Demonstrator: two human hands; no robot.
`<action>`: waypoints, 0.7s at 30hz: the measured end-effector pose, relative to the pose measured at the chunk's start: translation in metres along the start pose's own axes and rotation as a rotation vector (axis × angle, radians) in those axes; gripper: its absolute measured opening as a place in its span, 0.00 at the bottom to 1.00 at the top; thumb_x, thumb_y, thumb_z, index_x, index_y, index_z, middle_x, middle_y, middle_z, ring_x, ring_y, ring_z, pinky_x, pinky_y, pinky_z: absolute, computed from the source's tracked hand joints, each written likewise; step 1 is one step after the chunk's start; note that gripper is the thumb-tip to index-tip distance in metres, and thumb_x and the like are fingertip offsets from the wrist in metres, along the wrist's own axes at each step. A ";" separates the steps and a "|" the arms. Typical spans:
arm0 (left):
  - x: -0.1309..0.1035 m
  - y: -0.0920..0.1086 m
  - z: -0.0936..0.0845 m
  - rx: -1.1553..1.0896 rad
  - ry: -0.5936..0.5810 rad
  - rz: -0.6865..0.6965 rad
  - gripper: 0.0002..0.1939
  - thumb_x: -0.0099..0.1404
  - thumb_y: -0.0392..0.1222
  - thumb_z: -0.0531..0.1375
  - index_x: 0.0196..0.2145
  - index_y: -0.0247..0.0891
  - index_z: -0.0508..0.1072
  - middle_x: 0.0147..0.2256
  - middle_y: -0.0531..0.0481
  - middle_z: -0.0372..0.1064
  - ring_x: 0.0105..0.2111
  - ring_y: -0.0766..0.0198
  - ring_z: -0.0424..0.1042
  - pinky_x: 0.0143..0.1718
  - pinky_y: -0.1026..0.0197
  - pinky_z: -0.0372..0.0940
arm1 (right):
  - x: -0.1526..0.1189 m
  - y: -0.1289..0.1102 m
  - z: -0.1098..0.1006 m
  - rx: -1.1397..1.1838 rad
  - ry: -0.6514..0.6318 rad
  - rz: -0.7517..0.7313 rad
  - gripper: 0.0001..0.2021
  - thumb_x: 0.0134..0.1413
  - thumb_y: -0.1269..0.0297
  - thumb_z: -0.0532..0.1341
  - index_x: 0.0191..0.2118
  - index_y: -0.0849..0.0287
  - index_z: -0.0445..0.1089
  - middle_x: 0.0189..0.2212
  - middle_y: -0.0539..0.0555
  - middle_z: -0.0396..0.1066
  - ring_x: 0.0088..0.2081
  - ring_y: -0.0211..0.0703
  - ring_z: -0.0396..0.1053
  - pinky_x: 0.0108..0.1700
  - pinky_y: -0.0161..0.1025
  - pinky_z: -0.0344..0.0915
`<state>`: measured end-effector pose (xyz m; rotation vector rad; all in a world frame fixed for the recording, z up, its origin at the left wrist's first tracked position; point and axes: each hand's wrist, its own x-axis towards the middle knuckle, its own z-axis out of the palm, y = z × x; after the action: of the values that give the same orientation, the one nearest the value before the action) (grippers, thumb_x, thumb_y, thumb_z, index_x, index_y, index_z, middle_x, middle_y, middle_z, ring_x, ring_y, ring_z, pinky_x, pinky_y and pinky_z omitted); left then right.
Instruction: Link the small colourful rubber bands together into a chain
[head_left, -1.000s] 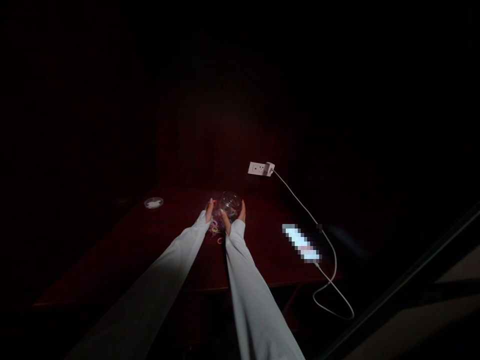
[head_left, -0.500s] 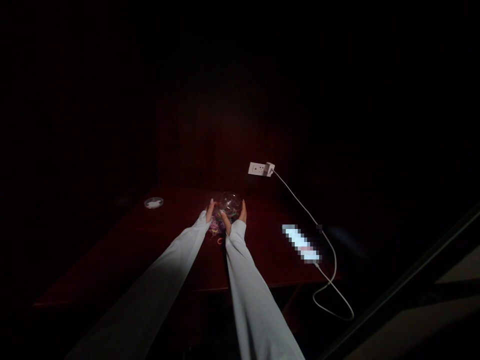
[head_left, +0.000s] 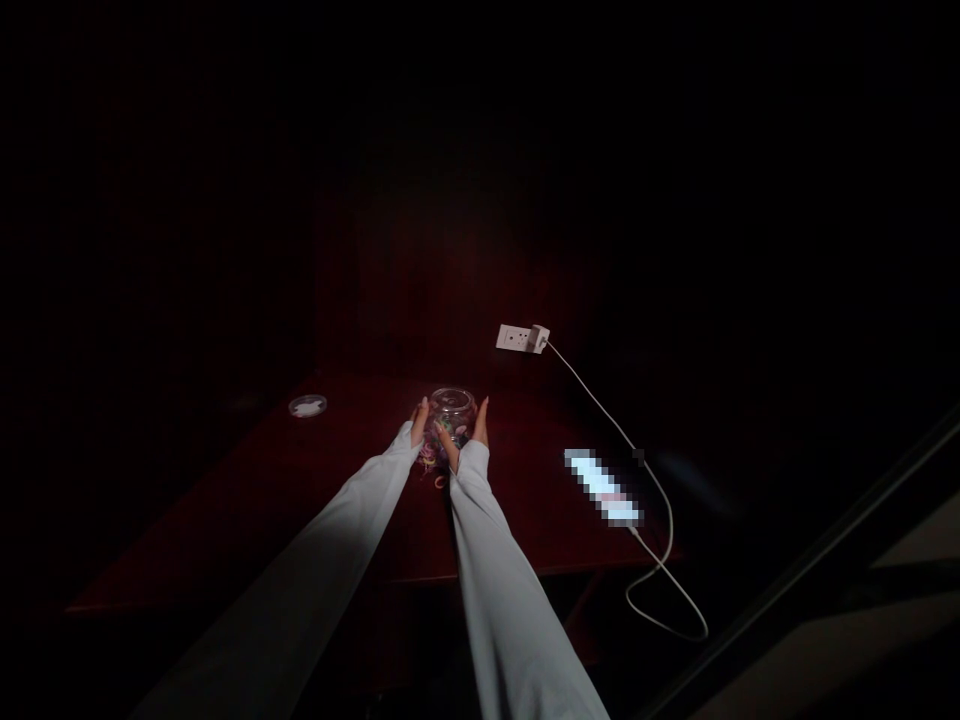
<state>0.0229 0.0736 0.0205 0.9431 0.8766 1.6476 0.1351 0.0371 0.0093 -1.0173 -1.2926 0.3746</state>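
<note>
A clear round jar [head_left: 453, 402] stands between my hands near the middle of the table, its circular end facing up. Whether that end is its base or its mouth I cannot tell. My left hand [head_left: 419, 422] presses against its left side. Around its near and right sides wraps my right hand [head_left: 480, 428], thumb in front and fingers apart from it on the right. Colourful small elastic bands [head_left: 428, 460] show through the jar and lie in a heap at its foot, partly hidden by my hands. One orange band [head_left: 440, 482] lies loose nearer to me.
A clear round lid [head_left: 307, 406] with a white patch lies at the table's left. On the right is a blurred-out lit phone [head_left: 602, 487] on a white cable [head_left: 670, 520], which runs to a wall socket [head_left: 517, 338]. The dark red table [head_left: 300, 510] fades into darkness.
The jar has tipped from a slant to more upright and shifted slightly left, its round end now facing up. My right hand has moved slightly left; my left hand has barely moved.
</note>
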 end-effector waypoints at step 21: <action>-0.022 0.031 0.001 0.039 0.016 -0.067 0.20 0.71 0.60 0.56 0.46 0.39 0.72 0.46 0.37 0.78 0.52 0.47 0.78 0.59 0.44 0.68 | 0.003 0.005 0.003 0.131 -0.076 -0.077 0.43 0.66 0.31 0.41 0.67 0.60 0.66 0.66 0.63 0.66 0.70 0.55 0.59 0.70 0.58 0.58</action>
<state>0.0158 0.0454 0.0449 0.9187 0.9446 1.5878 0.1351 0.0432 0.0067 -0.8475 -1.3533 0.4362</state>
